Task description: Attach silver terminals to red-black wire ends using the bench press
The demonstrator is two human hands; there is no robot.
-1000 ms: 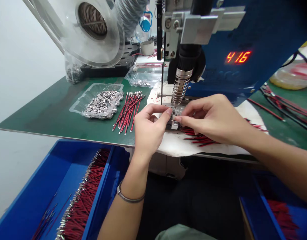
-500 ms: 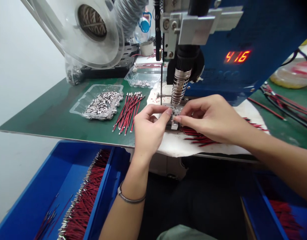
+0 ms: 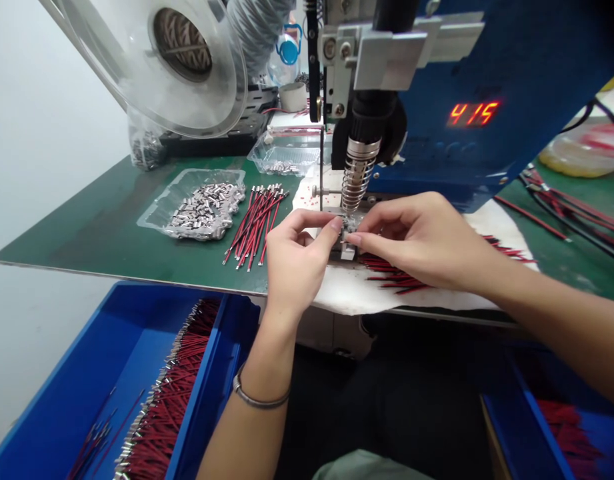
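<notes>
Both hands meet at a small metal fixture [image 3: 347, 251] under the spring-wrapped tip [image 3: 359, 170] of a soldering machine. My left hand [image 3: 299, 257] comes from the left with thumb and index finger pinched at the fixture; what lies between them is too small to make out. My right hand [image 3: 417, 233] pinches from the other side, its fingertips close to the left ones, and its grip is also hidden. Below the right hand, red and black wires [image 3: 394, 272] lie on a white cloth [image 3: 354, 293].
Left of the hands lie a bundle of wires with metal ends [image 3: 257, 223] and a clear tray [image 3: 154, 213] of small metal connectors. A blue bin [image 3: 119, 320] below holds many finished-looking wires. The blue machine body [image 3: 467, 153] shows 415. A round fume hood [image 3: 111, 73] hangs upper left.
The machine's display has gone from 416 to 415. Both hands stay pinched at the fixture; the whole view has shifted very slightly.
</notes>
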